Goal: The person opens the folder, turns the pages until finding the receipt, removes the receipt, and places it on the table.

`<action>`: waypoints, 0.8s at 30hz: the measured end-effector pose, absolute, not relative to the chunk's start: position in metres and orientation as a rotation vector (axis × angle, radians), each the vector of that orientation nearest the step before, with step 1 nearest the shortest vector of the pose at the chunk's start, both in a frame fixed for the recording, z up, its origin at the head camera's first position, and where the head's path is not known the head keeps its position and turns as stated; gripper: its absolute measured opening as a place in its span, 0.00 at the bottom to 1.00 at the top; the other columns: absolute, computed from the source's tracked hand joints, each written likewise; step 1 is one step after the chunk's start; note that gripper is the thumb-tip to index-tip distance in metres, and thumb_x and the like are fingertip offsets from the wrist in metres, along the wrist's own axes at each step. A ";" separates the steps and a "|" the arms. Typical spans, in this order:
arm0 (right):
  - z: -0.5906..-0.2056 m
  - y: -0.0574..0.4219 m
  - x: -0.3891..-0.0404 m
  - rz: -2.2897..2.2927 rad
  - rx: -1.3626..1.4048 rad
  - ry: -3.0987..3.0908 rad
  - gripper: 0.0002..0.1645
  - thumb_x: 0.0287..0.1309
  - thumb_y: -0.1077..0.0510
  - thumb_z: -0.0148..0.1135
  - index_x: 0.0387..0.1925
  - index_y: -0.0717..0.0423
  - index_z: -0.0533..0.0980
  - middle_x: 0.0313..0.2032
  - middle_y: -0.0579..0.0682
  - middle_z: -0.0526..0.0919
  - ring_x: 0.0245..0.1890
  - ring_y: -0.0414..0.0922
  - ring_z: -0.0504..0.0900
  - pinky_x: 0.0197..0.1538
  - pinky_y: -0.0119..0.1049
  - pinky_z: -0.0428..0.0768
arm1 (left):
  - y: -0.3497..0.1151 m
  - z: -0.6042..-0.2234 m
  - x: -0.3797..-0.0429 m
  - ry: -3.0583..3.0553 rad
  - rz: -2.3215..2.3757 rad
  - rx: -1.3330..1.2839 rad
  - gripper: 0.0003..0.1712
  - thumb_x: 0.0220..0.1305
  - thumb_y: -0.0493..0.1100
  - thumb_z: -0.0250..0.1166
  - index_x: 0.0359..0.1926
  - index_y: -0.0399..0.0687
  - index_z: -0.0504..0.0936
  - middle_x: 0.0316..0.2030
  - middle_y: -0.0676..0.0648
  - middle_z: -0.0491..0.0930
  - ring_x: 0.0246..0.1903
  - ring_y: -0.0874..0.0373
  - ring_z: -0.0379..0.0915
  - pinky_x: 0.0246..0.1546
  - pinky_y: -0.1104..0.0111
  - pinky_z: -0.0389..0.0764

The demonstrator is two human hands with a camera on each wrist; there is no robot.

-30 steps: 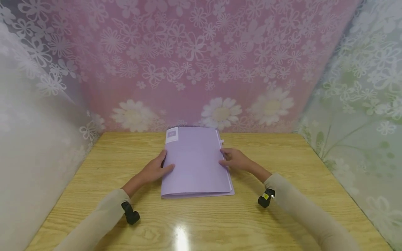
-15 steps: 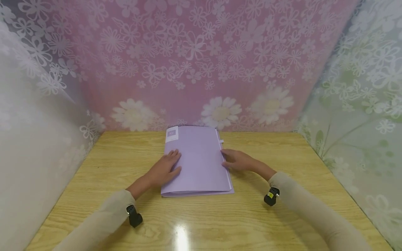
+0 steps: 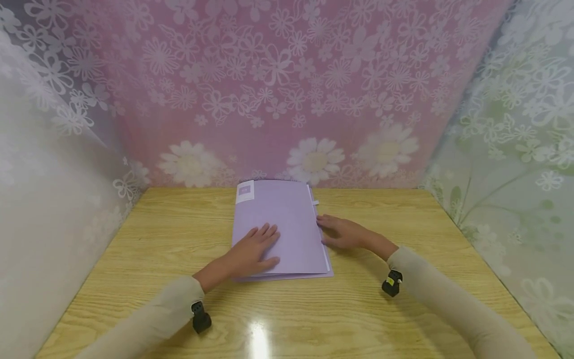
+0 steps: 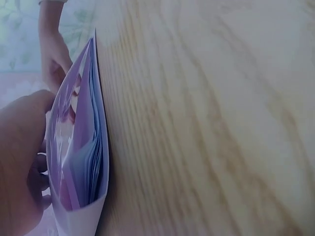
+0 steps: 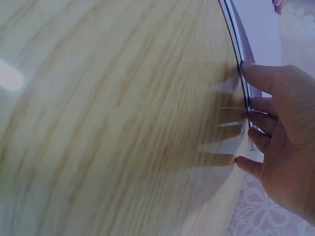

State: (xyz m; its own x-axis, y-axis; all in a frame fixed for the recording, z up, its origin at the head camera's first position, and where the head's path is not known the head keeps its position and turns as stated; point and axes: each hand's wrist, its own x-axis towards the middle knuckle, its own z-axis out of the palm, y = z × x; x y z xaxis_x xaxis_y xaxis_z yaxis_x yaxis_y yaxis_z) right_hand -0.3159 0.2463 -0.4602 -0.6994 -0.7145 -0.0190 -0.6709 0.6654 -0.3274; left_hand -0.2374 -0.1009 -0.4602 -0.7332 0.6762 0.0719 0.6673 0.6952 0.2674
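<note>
A closed lilac folder (image 3: 287, 214) lies on the wooden table, with a white label (image 3: 245, 192) at its far left corner and a small white tab (image 3: 316, 203) on its right edge. My left hand (image 3: 251, 254) rests flat on the cover's lower left, fingers spread. In the left wrist view the near end of the folder (image 4: 81, 162) gapes, and clear sleeves and a stack of sheets (image 4: 88, 162) show inside. My right hand (image 3: 343, 232) is at the folder's right edge; in the right wrist view its fingertips (image 5: 253, 103) touch that edge side by side.
The wooden table (image 3: 381, 319) reaches back to a pink flowered curtain (image 3: 269, 99). Pale flowered curtains hang at the left (image 3: 54, 174) and right (image 3: 524, 174). A dark camera is strapped to each wrist.
My left hand has gone from holding the folder's left edge to lying on its cover, sliding right and nearer. My right hand has eased slightly right, its thumb moving off the cover to the edge.
</note>
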 end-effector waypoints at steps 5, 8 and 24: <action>-0.461 0.248 -0.316 -0.439 -1.162 2.730 0.39 0.72 0.49 0.59 0.73 0.69 0.64 0.75 0.65 0.63 0.76 0.64 0.60 0.76 0.60 0.61 | -0.093 -0.461 -0.233 2.845 0.356 1.155 0.51 0.72 0.71 0.53 0.80 0.43 0.53 0.81 0.42 0.48 0.81 0.45 0.40 0.80 0.48 0.45; -0.462 0.248 -0.316 -0.417 -1.171 2.739 0.39 0.72 0.48 0.59 0.73 0.68 0.63 0.75 0.65 0.64 0.76 0.64 0.60 0.75 0.60 0.62 | -0.089 -0.461 -0.231 2.844 0.297 1.171 0.54 0.69 0.74 0.53 0.81 0.44 0.51 0.82 0.43 0.46 0.82 0.47 0.39 0.81 0.50 0.43; -0.462 0.249 -0.315 -0.357 -1.190 2.745 0.39 0.73 0.47 0.56 0.75 0.65 0.62 0.76 0.62 0.63 0.76 0.61 0.62 0.75 0.57 0.64 | -0.084 -0.456 -0.227 2.869 0.249 1.305 0.52 0.71 0.69 0.56 0.81 0.42 0.52 0.81 0.42 0.50 0.81 0.47 0.43 0.80 0.51 0.49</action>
State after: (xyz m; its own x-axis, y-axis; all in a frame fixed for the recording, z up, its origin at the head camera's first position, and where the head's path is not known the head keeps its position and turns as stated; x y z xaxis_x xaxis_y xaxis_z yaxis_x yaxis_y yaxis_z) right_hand -0.3147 0.2487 -0.4622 -0.6814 -0.7315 -0.0233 -0.7012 0.6616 -0.2658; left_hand -0.2272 -0.0841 -0.4558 -0.6590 0.7476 0.0827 0.7507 0.6468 0.1346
